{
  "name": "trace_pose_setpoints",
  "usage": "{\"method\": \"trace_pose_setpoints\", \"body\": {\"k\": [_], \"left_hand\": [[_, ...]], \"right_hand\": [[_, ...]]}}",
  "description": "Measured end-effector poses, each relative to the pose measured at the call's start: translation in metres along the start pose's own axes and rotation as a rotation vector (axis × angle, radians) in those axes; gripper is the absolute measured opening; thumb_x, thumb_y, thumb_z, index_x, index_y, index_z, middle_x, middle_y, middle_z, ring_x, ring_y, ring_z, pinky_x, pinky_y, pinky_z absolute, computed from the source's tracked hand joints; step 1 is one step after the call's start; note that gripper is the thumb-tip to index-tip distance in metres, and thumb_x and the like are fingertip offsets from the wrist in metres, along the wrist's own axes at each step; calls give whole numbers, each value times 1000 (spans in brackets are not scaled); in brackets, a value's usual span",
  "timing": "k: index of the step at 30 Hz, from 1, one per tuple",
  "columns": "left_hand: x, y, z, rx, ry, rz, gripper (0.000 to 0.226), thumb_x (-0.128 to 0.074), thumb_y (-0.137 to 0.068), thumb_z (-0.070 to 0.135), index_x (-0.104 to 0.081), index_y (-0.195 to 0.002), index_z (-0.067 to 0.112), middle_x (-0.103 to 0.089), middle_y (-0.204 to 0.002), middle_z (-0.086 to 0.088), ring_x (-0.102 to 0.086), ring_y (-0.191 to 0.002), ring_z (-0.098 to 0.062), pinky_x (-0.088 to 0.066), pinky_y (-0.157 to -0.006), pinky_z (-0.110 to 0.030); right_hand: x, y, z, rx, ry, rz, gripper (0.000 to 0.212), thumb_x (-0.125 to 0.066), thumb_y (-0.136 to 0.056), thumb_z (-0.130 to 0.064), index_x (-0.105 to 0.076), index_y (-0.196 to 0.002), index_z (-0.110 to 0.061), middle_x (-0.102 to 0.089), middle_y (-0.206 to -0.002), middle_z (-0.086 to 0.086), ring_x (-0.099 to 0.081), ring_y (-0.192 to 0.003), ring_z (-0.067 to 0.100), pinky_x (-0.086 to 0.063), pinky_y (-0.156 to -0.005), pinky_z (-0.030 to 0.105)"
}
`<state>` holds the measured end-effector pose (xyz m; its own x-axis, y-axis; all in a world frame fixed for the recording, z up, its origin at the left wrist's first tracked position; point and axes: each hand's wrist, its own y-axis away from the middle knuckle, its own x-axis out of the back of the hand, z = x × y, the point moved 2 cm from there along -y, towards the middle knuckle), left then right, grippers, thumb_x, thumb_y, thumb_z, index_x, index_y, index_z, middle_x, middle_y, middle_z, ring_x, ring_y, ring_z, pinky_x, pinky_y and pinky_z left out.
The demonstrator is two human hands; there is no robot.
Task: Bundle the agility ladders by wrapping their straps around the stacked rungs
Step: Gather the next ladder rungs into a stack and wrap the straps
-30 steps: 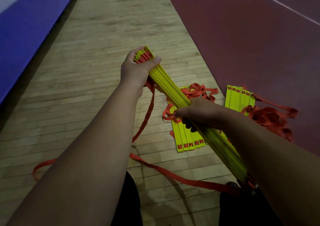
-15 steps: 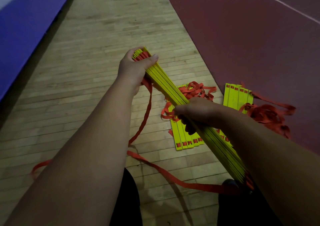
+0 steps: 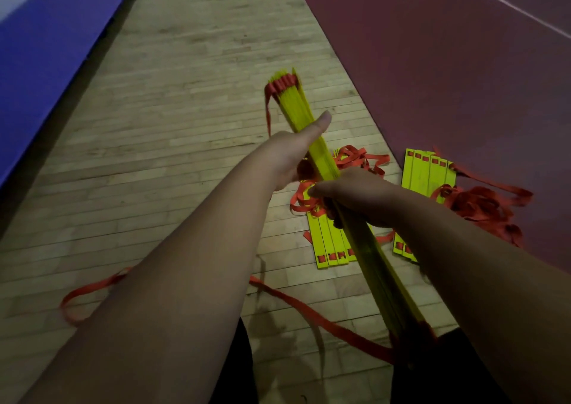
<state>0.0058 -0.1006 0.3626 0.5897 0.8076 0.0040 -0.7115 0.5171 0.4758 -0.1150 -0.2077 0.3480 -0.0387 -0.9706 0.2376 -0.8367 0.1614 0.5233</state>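
Note:
I hold a stack of yellow rungs [image 3: 296, 103] slanting away from me, its far end fanned slightly with red strap loops showing. My left hand [image 3: 293, 153] grips the stack near its middle, thumb lying along the top. My right hand [image 3: 349, 196] is closed around the stack just below the left hand, with red strap bunched under its fingers. A long red strap [image 3: 312, 314] trails from the stack's near end across the floor to a loop [image 3: 80, 295] at the left.
Two more yellow ladders lie on the floor with tangled red straps: one [image 3: 327, 246] under my hands, another [image 3: 426, 171] at the right on the dark red mat [image 3: 448, 63]. A blue mat [image 3: 46, 39] borders the wooden floor [image 3: 185, 125] at the left.
My left hand has slid down from the stack's far end toward the middle, close to my right hand. The far end now stands uncovered and fanned out.

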Motion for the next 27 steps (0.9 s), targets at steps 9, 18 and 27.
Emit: {"method": "trace_pose_setpoints", "body": {"k": [9, 18, 27], "left_hand": [[16, -7, 13, -123, 214, 149, 63, -81, -93, 54, -69, -127, 1, -84, -98, -12, -83, -89, -27, -65, -68, -39], [4, -3, 8, 61, -38, -90, 88, -39, -105, 75, -45, -155, 3, -72, -129, -16, -76, -111, -34, -62, -95, -49], [-4, 44, -11, 205, -530, -714, 40, -58, -105, 54, -68, -101, 15, -70, -91, -3, -66, -80, -18, -58, -76, -30]], "right_hand": [[0, 8, -8, -12, -108, -258, 43, -77, -97, -40, -65, -120, -5, -73, -95, 11, -78, -88, 29, -62, -78, 41], [10, -8, 7, -59, -360, 208, 43, -88, -81, -46, -74, -95, -8, -63, -75, 9, -62, -59, 22, -53, -63, 36], [45, -14, 21, -328, -765, 453, 32, -67, -103, -39, -60, -82, -16, -59, -46, -1, -61, -34, 17, -50, -36, 27]]}}
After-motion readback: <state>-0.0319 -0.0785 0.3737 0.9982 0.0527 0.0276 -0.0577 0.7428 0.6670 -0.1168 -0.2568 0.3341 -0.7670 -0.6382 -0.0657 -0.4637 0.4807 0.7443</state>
